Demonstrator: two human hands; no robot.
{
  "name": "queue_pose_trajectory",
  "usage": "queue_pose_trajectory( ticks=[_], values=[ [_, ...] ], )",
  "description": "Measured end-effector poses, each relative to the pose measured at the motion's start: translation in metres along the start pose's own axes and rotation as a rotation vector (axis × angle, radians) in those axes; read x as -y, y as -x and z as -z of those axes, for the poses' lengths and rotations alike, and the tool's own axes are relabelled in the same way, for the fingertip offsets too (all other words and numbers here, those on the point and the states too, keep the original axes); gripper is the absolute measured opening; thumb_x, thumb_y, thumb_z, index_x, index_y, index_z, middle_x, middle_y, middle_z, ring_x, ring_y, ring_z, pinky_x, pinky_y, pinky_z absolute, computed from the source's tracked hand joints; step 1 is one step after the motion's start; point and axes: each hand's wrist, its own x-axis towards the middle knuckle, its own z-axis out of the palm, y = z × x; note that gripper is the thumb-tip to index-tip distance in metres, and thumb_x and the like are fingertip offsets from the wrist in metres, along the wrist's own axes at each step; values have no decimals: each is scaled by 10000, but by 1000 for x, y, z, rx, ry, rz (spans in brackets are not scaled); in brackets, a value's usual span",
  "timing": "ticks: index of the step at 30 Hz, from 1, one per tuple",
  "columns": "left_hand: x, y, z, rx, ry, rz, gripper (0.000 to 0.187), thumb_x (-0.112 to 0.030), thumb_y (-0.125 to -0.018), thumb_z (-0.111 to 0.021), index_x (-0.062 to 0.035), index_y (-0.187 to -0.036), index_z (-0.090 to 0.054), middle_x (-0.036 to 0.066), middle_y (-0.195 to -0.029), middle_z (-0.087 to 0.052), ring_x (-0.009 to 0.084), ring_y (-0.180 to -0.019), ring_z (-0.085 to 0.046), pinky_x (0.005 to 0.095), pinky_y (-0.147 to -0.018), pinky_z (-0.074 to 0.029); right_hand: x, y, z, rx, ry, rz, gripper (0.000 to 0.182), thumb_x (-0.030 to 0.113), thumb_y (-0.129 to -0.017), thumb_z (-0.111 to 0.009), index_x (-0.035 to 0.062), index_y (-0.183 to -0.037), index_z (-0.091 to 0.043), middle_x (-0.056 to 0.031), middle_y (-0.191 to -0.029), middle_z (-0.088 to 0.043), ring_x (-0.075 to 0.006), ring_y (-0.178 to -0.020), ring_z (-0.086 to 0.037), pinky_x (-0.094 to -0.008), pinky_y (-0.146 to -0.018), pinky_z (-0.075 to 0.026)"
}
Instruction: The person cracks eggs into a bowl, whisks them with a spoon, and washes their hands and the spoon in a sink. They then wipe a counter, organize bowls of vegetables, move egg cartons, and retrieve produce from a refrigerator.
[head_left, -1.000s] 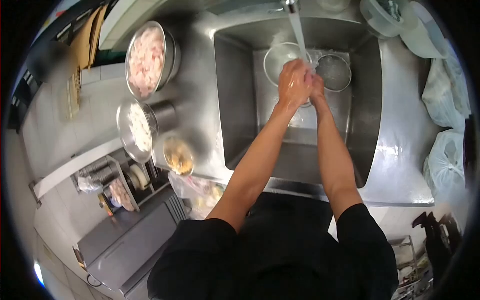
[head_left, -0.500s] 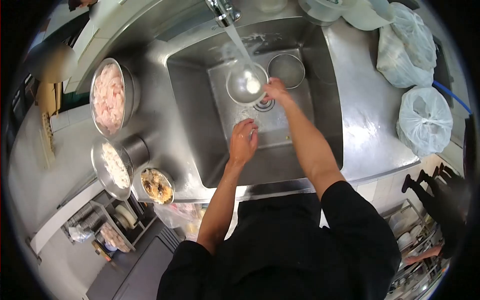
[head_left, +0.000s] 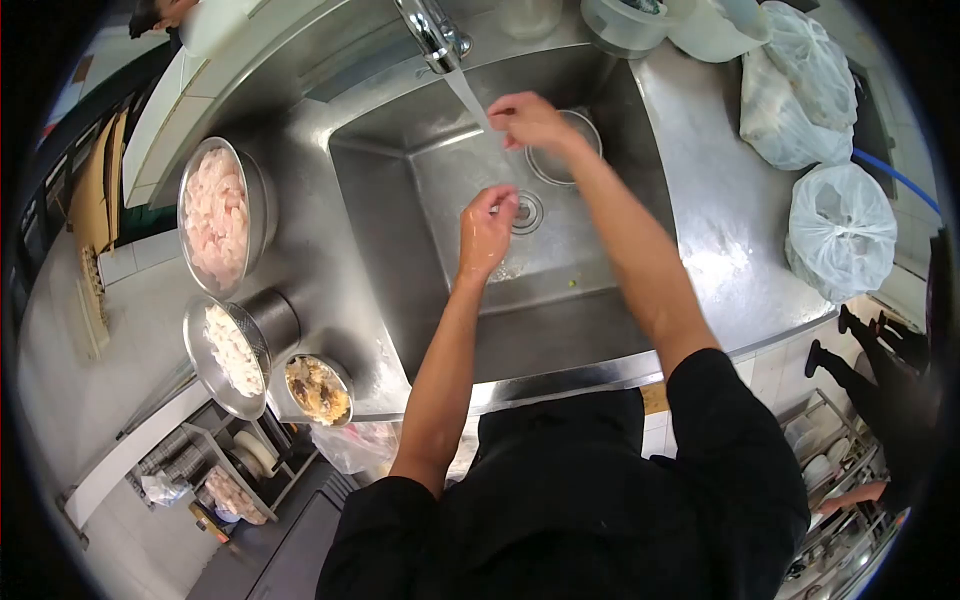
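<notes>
My right hand (head_left: 527,121) is at the running water under the tap (head_left: 432,40). Its fingers are apart and bent, slightly blurred, with nothing visible in them. A round metal-rimmed bowl or strainer (head_left: 566,176) rests on the sink floor, partly hidden by that hand and wrist. Lower and to the left, my left hand (head_left: 487,222) hovers wet over the sink (head_left: 440,215), near the drain (head_left: 527,212). Its fingers curl loosely with a gap to the thumb, and I see nothing held.
Left of the sink stand a bowl of pale pink raw meat pieces (head_left: 216,215), a bowl of white pieces (head_left: 232,350) and a small bowl of brown and orange contents (head_left: 318,390). Plastic bags (head_left: 842,235) and white tubs (head_left: 715,35) sit right. A person (head_left: 880,390) is at far right.
The bowl that my right hand held under the water has left its grip; only one round rim shows in the sink. That hand has moved up toward the tap; my left hand has risen slightly.
</notes>
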Motion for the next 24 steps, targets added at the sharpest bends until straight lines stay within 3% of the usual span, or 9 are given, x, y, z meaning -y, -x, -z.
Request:
queue_pose_trajectory(
  ticks=[2, 4, 5, 7, 10, 16, 19, 21, 24],
  values=[
    [2, -12, -4, -47, 277, 173, 238, -255, -900, -516, -64, -1016, -599, 125, -1053, -611, 240, -967, -579, 409, -808, -461, 15, 17, -33, 48, -98, 11, 200, 167, -807, -610, 8, -929, -615, -70, -797, -626, -160, -652, -616, -304, -614, -518],
    [2, -25, -6, -130, 1305, 426, 361, -366, -913, -486, -61, -1098, -544, 118, -1116, -585, 222, -1015, -558, 419, -839, -457, 15, 29, -64, -13, -315, -42, 133, 118, -829, -570, 22, -912, -608, -95, -804, -610, -186, -682, -602, -327, -653, -518],
    [1, -33, -6, -120, 1305, 409, 361, -366, -913, -486, -61, -1098, -544, 118, -1116, -585, 222, -1015, -558, 419, -839, -457, 4, 33, -78, -19, -310, -25, 133, 118, -829, -570, 22, -912, -608, -95, -804, -610, -186, -682, -602, -327, -653, -518],
    [8, -48, -8, 32, 1477, 222, 351, -370, -921, -470, -79, -1111, -524, 140, -1145, -557, 265, -990, -559, 441, -838, -451, -8, 36, -100, -334, -1455, -83, 84, 66, -836, -510, 46, -873, -582, -112, -772, -584, -212, -747, -593, -332, -665, -500],
    [27, -95, -7, 19, 1428, 197, 301, -341, -931, -448, -101, -1081, -548, 129, -1100, -583, 300, -955, -560, 454, -833, -451, 16, 23, -92, -644, -1702, -173, 120, 53, -853, -485, -32, -925, -531, -151, -815, -552, -227, -705, -576, -358, -677, -508],
    [-11, -168, 18, -298, 1438, 90, 306, -344, -912, -469, -97, -1070, -555, 127, -1080, -594, 293, -932, -570, 443, -800, -464, 119, -3, -73, -455, -1153, -48, 107, 104, -788, -562, -3, -786, -554, -133, -738, -550, -240, -732, -556, -378, -736, -487],
    [-26, -185, 26, -270, 1401, 75, 308, -346, -903, -479, -95, -1064, -558, 126, -1070, -600, 289, -921, -575, 437, -784, -471, 100, -34, -86, -836, 91, 365, 233, 207, -722, -616, 10, -846, -620, -129, -853, -636, -278, -826, -612, -345, -766, -487],
    [-25, -200, 22, -197, 1369, 69, 310, -347, -897, -486, -93, -1060, -561, 126, -1064, -604, 287, -914, -578, 433, -773, -475, 119, 17, -76, -735, -322, 507, 197, 211, -724, -569, 20, -729, -617, -171, -776, -617, -374, -781, -576, -432, -674, -463],
    [-24, -202, -1, -25, 1256, 109, 313, -348, -888, -497, -91, -1055, -564, 125, -1054, -610, 283, -902, -583, 427, -756, -482, 120, 86, -58, -803, -236, 529, 103, 126, -800, -575, 43, -774, -630, -70, -663, -577, -130, -676, -552, -302, -641, -443]
  ],
)
